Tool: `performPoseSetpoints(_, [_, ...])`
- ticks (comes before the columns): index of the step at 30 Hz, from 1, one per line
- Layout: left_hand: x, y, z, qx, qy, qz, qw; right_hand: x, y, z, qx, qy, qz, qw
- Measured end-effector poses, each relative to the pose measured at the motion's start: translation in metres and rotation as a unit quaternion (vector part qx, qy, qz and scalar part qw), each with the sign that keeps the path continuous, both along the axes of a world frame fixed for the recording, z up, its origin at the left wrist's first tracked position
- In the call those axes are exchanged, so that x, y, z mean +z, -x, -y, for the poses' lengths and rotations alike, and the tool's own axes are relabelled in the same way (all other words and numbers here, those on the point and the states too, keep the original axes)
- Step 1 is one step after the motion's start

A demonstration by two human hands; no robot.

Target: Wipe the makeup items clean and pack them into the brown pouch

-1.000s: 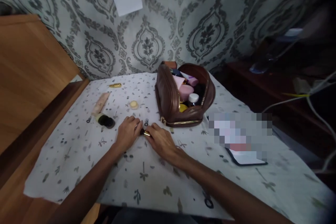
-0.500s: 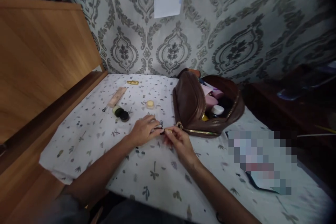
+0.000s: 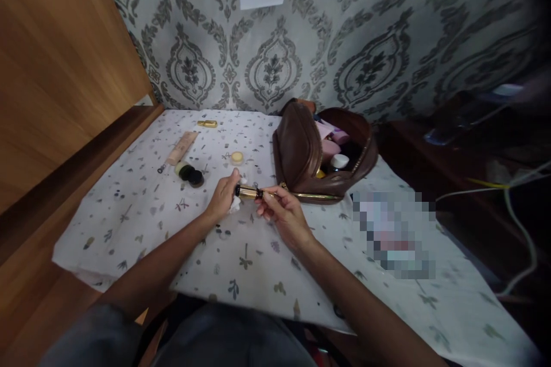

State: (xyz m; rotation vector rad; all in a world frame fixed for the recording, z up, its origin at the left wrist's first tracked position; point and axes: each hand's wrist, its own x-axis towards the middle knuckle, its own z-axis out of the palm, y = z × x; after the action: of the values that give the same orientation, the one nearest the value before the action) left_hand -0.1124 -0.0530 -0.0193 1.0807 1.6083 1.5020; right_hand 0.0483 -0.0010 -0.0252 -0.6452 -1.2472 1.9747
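Note:
A small gold and black tube [image 3: 248,192] lies level between my two hands, above the patterned cloth. My right hand [image 3: 286,215] pinches its right end between thumb and fingers. At the tube's left end is my left hand [image 3: 222,196], thumb pointing up, with a white crumpled tissue [image 3: 235,205] under its fingers. Just beyond my hands sits a little jar with a yellow top [image 3: 236,157]. A brown bag [image 3: 299,143] stands open right behind my right hand, with pink items and a white-capped jar [image 3: 340,161] inside.
On the cloth [image 3: 142,200] at the left are a beige tube [image 3: 183,148], a green jar and black lid [image 3: 195,178], and a gold tube [image 3: 207,124]. A blurred-out flat item [image 3: 394,235] lies right. Wooden furniture [image 3: 64,40] borders the left; a cable [image 3: 523,226] hangs right.
The gold and black tube now shows plainly between my hands, which have moved slightly apart. My left hand has turned thumb up, and the tissue has come into sight. The whole view has shifted.

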Motion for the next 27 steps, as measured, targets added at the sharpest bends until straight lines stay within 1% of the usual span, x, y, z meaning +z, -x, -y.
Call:
performPoseSetpoints(4, [0.001, -0.006, 0.001, -0.014, 0.011, 0.028, 0.999, -0.003, -0.001, -0.003, -0.036, -0.079, 0.018, 0.996])
performPoseSetpoints(7, [0.001, -0.007, 0.002, -0.035, 0.004, 0.021, 0.999, -0.004, -0.001, -0.001, -0.059, -0.128, 0.028, 0.990])
performPoseSetpoints(9, [-0.002, -0.006, 0.002, -0.046, -0.007, 0.015, 0.999, -0.005, -0.001, 0.001, -0.071, -0.147, 0.037, 0.986])
performPoseSetpoints(15, [-0.008, -0.008, 0.001, -0.074, 0.013, 0.069, 0.995, -0.007, -0.001, 0.002, -0.084, -0.143, 0.040, 0.985])
performPoseSetpoints(18, [-0.007, -0.012, 0.002, -0.099, 0.033, 0.086, 0.991, -0.005, -0.001, 0.001, -0.064, -0.142, 0.036, 0.987])
performPoseSetpoints(20, [-0.004, -0.015, 0.004, -0.116, 0.051, 0.085, 0.988, -0.002, 0.000, 0.001, -0.050, -0.157, 0.026, 0.986])
performPoseSetpoints(22, [0.001, -0.017, 0.005, -0.128, 0.062, 0.068, 0.987, 0.000, -0.001, 0.002, -0.044, -0.180, 0.017, 0.983])
performPoseSetpoints(24, [0.006, -0.019, 0.006, -0.143, 0.056, 0.031, 0.988, 0.002, -0.001, 0.003, -0.035, -0.183, 0.013, 0.982])
performPoseSetpoints(27, [0.011, -0.021, 0.007, -0.178, 0.022, -0.034, 0.983, 0.004, -0.002, 0.004, -0.018, -0.138, 0.002, 0.990])
